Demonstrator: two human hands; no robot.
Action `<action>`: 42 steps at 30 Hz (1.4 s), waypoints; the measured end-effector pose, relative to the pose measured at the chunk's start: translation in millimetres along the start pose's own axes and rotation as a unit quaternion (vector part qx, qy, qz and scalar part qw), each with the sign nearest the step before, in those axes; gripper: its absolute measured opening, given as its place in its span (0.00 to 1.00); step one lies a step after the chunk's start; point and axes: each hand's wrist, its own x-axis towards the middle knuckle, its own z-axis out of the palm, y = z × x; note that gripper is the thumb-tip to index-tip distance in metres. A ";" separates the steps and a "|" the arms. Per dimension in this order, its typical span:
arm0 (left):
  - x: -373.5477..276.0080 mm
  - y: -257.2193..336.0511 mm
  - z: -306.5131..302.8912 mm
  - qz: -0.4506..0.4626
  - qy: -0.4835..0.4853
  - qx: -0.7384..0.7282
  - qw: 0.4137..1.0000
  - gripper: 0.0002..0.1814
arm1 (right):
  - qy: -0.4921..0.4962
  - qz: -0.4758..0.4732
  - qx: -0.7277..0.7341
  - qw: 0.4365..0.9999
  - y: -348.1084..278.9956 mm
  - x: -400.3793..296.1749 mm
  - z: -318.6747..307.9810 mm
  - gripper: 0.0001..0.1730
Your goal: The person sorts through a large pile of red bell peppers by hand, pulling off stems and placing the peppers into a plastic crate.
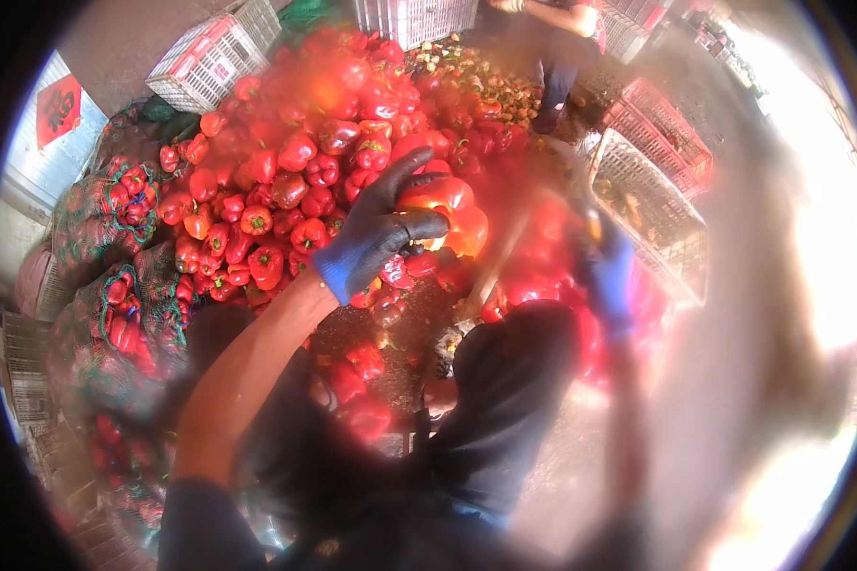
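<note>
My left hand (386, 221), in a blue and black work glove, grips an orange-red bell pepper (465, 225) between thumb and fingers, above the near side of a large heap of red bell peppers (318, 171). A bright pale patch shows on this pepper beside my thumb. To the right, my right hand (609, 264) is raised in a similar blue glove. It is badly blurred; a small yellow spot shows at its fingers, and I cannot make out what it holds, if anything. More red peppers (543, 275) lie blurred between the two hands.
Green mesh sacks of peppers (107, 221) line the left side. A white crate (650, 214) and a red crate (660, 135) stand at right. A pile of pepper scraps (489, 78) lies by a seated person (560, 57). Loose peppers (364, 385) rest between my knees.
</note>
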 end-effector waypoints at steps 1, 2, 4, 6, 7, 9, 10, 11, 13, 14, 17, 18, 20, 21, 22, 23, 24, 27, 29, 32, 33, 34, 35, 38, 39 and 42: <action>-2.1 -2.4 0.5 0.005 0.001 -0.003 1.000 0.45 | -0.054 -0.018 0.077 0.995 -27.8 -5.5 21.2 0.26; -2.5 -2.8 4.0 0.014 -0.003 -0.008 1.000 0.45 | -0.078 -0.048 0.116 0.989 -42.5 -6.8 39.8 0.26; -4.4 2.4 9.3 0.029 -0.019 -0.018 0.999 0.46 | -0.098 -0.139 0.152 0.974 -62.4 -6.5 74.2 0.27; -9.5 7.1 7.1 0.037 -0.033 -0.021 0.999 0.46 | -0.122 -0.154 0.080 0.977 -78.6 -5.8 81.8 0.27; -13.8 7.2 0.3 0.036 -0.028 -0.001 0.999 0.46 | -0.151 -0.104 0.012 0.983 -95.4 -8.1 82.4 0.26; -21.3 10.7 -10.3 0.033 -0.025 0.040 0.998 0.47 | -0.184 -0.034 -0.027 0.982 -103.3 -8.8 91.5 0.25; -24.3 11.0 -13.3 0.071 -0.028 0.096 0.993 0.50 | -0.188 -0.014 0.004 0.982 -98.2 -8.1 97.4 0.24; -27.0 11.6 -17.3 0.081 -0.036 0.082 0.993 0.50 | -0.191 0.007 0.034 0.981 -91.6 -7.2 103.2 0.23; -32.5 13.2 -28.7 0.098 -0.055 0.059 0.992 0.52 | -0.197 0.010 0.141 0.970 -71.9 -7.4 124.0 0.21; -33.7 12.9 -32.6 0.106 -0.060 0.057 0.991 0.51 | -0.194 0.007 0.155 0.969 -65.4 -7.3 128.5 0.20; -39.4 7.4 -45.4 0.130 -0.069 0.053 0.988 0.49 | -0.182 -0.008 0.122 0.976 -65.1 -11.2 140.8 0.18; -40.0 9.1 -46.1 0.102 -0.060 0.030 0.992 0.50 | -0.165 -0.031 0.071 0.983 -69.3 -12.8 141.7 0.17; -40.9 13.8 -45.3 0.047 -0.044 -0.015 0.998 0.51 | -0.128 -0.076 -0.030 0.988 -77.4 -16.8 143.2 0.16; -37.8 9.5 -47.6 0.088 -0.031 0.019 0.995 0.51 | -0.113 -0.088 -0.043 0.989 -79.4 -17.4 143.9 0.16; -31.9 1.3 -51.0 0.131 -0.018 0.053 0.990 0.52 | -0.098 -0.101 -0.055 0.988 -81.6 -17.4 145.1 0.16; -28.8 -5.2 -54.5 0.172 -0.005 0.088 0.981 0.52 | -0.083 -0.113 -0.067 0.988 -83.5 -17.5 146.2 0.15; -28.9 -5.3 -51.3 0.196 0.000 0.170 0.966 0.52 | -0.068 -0.120 -0.070 0.988 -82.6 -16.5 145.7 0.16; -30.5 -5.2 -41.4 0.250 0.026 0.347 0.904 0.52 | -0.025 -0.147 -0.088 0.985 -82.9 -12.9 145.2 0.17; -26.2 -3.3 -37.8 0.268 0.055 0.380 0.883 0.51 | 0.001 -0.173 -0.111 0.979 -86.7 -13.2 142.4 0.18; -12.4 -8.2 -38.8 0.288 0.058 0.238 0.926 0.50 | 0.015 -0.216 -0.169 0.962 -91.2 -13.3 136.7 0.17; -11.8 -1.0 -39.2 0.231 0.029 0.154 0.960 0.49 | 0.025 -0.237 -0.187 0.953 -89.8 -12.6 134.2 0.17; -12.7 7.5 -43.0 0.171 0.000 0.067 0.983 0.48 | 0.035 -0.258 -0.205 0.944 -87.7 -11.3 132.1 0.16; -14.3 15.2 -44.5 0.109 -0.028 -0.020 0.993 0.47 | 0.045 -0.278 -0.222 0.933 -85.5 -9.4 129.7 0.16; -15.0 9.9 -62.3 0.105 -0.133 -0.179 0.969 0.43 | 0.030 -0.219 -0.221 0.950 -81.7 8.3 112.1 0.15; -11.6 6.2 -70.8 0.104 -0.181 -0.237 0.949 0.42 | 0.057 -0.200 -0.238 0.949 -81.6 15.8 95.9 0.13; -33.6 21.7 -115.8 0.147 0.008 -0.222 0.964 0.34 | 0.106 -0.147 -0.230 0.956 -18.0 42.5 67.3 0.15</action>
